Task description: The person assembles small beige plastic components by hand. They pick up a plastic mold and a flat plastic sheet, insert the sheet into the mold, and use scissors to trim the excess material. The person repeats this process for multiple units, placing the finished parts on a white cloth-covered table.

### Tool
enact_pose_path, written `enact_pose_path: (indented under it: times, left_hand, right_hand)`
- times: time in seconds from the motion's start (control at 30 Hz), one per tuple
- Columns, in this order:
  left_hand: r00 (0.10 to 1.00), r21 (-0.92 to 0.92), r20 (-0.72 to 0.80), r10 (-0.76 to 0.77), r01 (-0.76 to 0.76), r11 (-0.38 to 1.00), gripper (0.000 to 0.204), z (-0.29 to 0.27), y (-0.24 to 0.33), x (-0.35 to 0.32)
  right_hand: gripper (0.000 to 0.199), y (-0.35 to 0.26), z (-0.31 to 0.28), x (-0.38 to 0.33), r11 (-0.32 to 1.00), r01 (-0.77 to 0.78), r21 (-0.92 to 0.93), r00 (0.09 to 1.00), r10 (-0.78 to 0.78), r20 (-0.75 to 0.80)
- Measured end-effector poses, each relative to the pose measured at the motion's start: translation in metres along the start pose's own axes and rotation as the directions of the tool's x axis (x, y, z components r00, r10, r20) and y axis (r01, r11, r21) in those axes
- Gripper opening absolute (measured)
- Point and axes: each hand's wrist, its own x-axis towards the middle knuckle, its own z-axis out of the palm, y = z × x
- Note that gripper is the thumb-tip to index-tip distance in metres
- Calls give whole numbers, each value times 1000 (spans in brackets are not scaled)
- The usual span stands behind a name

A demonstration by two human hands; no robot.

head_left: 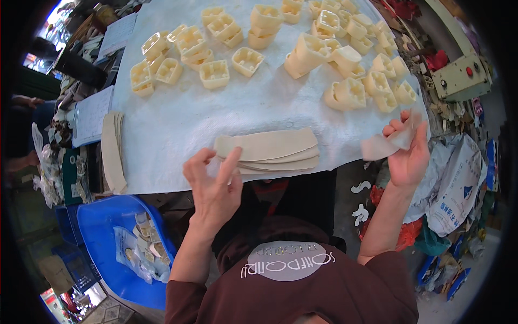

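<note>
A stack of beige leather-like strips [270,148] lies on the white-covered table close to its front edge. At the stack's left end, my left hand [213,189] has its fingers apart, the index fingertip at the top strip. It holds nothing. Out to the right, by the table's edge, my right hand [408,159] pinches a thin, pale, curled strip [386,144]. That strip is slightly blurred and bends over the fingers. Cream-coloured hollow block-shaped pieces [215,74] stand singly and in stacks on the far half of the table.
Another bundle of beige strips [112,154] lies along the table's left edge. Below it stands a blue plastic tub [108,216] with bagged pieces inside. White scraps [360,213] lie on the floor at right, near sacks [456,181]. A control box [461,80] stands at the far right.
</note>
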Motion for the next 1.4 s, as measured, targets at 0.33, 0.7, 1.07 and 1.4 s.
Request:
enact_pose_path:
  times: [0.33,0.7,1.07,1.4]
  left_hand:
    - [979,52,-33,203,-201,978,42,45,-20,141]
    - [839,171,28,544,-540,824,38,94,-31,156]
    - [760,-741,648,50,644,-191,42,-4,32,93]
    - [900,-806,433,-46,409,429,45,-1,43,3]
  right_hand:
    - [20,12,34,-38,832,278,-480,958,-274,79]
    - [13,20,28,-45,773,218,-595,968,-251,28]
    - [16,24,73,-44,405,238,-883,946,112,306]
    - [19,67,88,-52,432,93,-897,822,476,314]
